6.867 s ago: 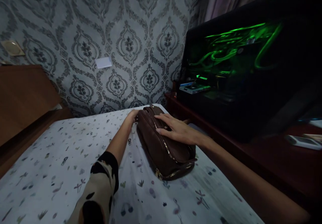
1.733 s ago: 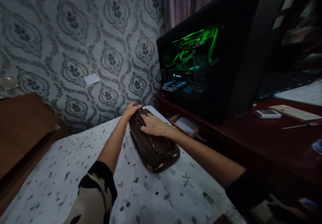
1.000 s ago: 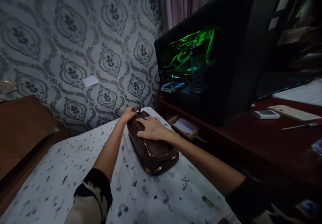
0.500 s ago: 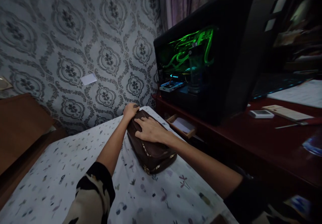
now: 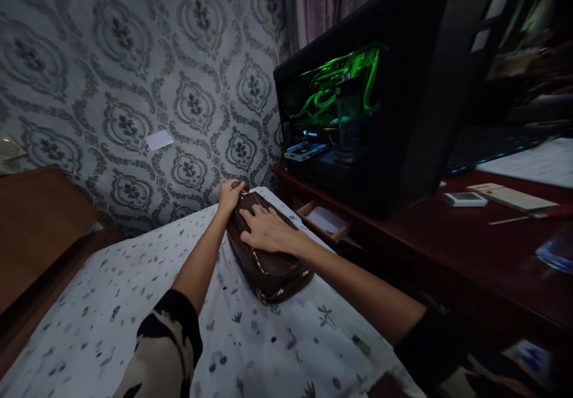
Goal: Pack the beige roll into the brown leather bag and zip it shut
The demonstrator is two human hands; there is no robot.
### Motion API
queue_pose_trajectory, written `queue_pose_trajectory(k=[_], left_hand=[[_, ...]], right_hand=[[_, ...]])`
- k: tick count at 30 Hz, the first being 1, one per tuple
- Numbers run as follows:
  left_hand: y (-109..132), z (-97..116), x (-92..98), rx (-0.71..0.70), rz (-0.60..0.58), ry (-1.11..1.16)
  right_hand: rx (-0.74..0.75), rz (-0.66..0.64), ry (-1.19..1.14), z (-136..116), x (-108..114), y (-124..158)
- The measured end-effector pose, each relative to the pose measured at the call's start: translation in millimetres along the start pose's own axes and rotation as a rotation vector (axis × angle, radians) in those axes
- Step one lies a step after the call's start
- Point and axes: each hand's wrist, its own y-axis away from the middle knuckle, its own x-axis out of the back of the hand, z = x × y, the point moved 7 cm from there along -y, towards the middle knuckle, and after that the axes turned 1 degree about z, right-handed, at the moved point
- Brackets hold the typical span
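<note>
Your left hand (image 5: 230,197) closes on the small dark strap loop (image 5: 240,187) at the far end of the boxy brown leather bag (image 5: 276,274) with gold-toned zips, which lies mid-frame on the white printed cloth (image 5: 147,302). Your right hand (image 5: 267,231), fingers spread, rests on the bag's top (near the left hand, yet apart). Right of centre, a shallow wooden drawer (image 5: 339,235) stands open.

Dim light, green-glowing computer case (image 5: 385,111), shadowed lower right
</note>
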Motion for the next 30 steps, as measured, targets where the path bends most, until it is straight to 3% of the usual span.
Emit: queue_pose_trajectory(k=[5,10,15,21,30], left_hand=[[1,-3,3.8,-0.011,-0.028,0.047],[3,-21,17.7,0.053,-0.084,0.073],[21,-27,21.1,0.082,-0.287,0.213],[49,-22,23.5,0.103,-0.505,0.423],[45,-29,7.8,0.201,-0.44,0.436]], right_hand=[[0.001,0.013,0.034,1,2,6],[0.006,-0.002,0.013,6,4,7],[0.026,-0.032,0.012,6,8,2],[0.015,0.04,-0.075,11,12,-2],[-0.01,0.029,-0.153,16,17,-6]])
